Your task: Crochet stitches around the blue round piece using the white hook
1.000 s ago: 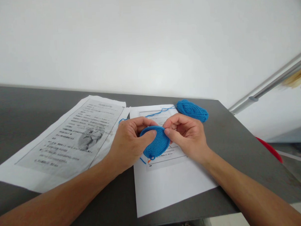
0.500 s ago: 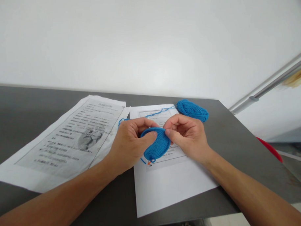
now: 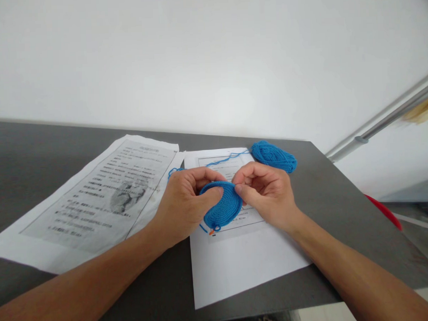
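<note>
A round blue crochet piece (image 3: 225, 206) is held up between my two hands, above a printed sheet (image 3: 235, 267). My left hand (image 3: 187, 199) grips its left side, thumb on the near face and fingers behind. At the upper right edge, my right hand (image 3: 267, 191) pinches the rim between thumb and forefinger. Its other fingers are curled, and I cannot see whether they hold a hook. From the bottom rim hang a small loop and a bit of orange (image 3: 212, 232). Blue yarn (image 3: 231, 156) runs behind my hands towards a skein (image 3: 273, 156).
A second printed sheet (image 3: 96, 197) with a grey picture lies to the left on the dark table (image 3: 342, 221). Behind the table rises a white wall (image 3: 196, 63). Beyond the right edge are a metal rail (image 3: 384, 124) and a red object (image 3: 382, 211).
Both hands keep nearly the same grip and position. The orange bit under the crochet piece has shifted slightly.
</note>
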A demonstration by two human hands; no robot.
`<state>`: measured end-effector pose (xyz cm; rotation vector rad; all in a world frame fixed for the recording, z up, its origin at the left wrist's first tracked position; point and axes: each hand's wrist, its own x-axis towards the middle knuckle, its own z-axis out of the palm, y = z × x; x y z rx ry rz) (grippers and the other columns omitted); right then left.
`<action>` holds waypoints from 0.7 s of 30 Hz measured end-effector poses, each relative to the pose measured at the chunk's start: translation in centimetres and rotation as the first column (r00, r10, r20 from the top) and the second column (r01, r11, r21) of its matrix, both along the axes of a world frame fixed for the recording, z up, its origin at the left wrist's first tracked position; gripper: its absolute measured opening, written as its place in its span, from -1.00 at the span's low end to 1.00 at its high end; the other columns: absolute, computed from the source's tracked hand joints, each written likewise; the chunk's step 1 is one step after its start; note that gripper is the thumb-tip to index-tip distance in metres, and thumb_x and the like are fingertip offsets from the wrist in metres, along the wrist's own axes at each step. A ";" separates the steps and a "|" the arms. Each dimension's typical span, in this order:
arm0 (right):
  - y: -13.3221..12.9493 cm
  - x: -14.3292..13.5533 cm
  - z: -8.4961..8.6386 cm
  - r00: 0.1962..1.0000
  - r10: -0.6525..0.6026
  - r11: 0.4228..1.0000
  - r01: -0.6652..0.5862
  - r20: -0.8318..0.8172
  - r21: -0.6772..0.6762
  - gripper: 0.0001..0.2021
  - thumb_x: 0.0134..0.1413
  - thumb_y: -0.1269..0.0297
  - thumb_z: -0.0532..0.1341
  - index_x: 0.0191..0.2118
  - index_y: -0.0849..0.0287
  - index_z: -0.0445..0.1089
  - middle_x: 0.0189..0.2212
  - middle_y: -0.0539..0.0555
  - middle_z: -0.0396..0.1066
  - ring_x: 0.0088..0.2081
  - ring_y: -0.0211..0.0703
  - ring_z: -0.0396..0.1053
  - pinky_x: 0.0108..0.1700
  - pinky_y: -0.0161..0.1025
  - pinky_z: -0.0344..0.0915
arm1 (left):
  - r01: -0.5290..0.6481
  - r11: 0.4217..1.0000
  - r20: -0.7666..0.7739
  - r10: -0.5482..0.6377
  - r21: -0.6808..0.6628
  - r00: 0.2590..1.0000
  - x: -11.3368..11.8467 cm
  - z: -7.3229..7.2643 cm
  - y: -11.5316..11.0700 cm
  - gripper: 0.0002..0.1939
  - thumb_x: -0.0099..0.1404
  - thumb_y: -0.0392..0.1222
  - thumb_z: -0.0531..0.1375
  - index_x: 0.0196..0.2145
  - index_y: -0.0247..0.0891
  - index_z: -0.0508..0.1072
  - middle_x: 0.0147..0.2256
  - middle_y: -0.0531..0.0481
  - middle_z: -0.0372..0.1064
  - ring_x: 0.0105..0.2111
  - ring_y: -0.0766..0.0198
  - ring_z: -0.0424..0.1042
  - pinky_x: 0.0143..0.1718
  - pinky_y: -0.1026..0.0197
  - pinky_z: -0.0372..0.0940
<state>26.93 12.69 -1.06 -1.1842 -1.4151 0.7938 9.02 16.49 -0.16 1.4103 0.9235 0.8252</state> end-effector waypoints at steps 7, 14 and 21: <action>0.0 0.3 -0.6 1.000 0.013 1.000 -0.013 -0.007 0.023 -0.96 -0.06 0.37 0.34 -0.42 0.16 0.47 -0.59 -0.07 0.39 -0.56 -0.33 0.29 -0.52 -0.35 0.24 | -0.013 1.000 0.004 0.013 -0.002 1.000 0.1 0.0 0.0 -0.86 0.07 -0.20 0.33 -0.39 -0.30 0.60 -0.57 0.07 0.45 -0.61 0.38 0.28 -0.60 0.36 0.20; 0.1 0.3 -0.8 0.999 0.030 0.999 -0.030 -0.016 0.043 -0.97 -0.04 0.40 0.33 -0.41 0.16 0.48 -0.59 -0.08 0.36 -0.56 -0.35 0.27 -0.53 -0.37 0.23 | 0.002 1.000 -0.002 -0.002 0.006 1.000 0.1 0.0 -0.1 -0.87 0.09 -0.20 0.31 -0.38 -0.30 0.60 -0.59 0.08 0.43 -0.62 0.39 0.26 -0.60 0.36 0.21; -0.1 0.2 -0.6 1.000 0.023 0.999 -0.023 -0.010 0.030 -0.97 -0.05 0.42 0.32 -0.43 0.17 0.47 -0.60 -0.08 0.33 -0.57 -0.35 0.24 -0.54 -0.37 0.22 | 0.025 1.000 -0.040 -0.025 0.011 0.999 -0.1 -0.2 0.0 -0.84 0.12 -0.18 0.30 -0.35 -0.30 0.61 -0.57 0.06 0.45 -0.60 0.38 0.27 -0.59 0.35 0.21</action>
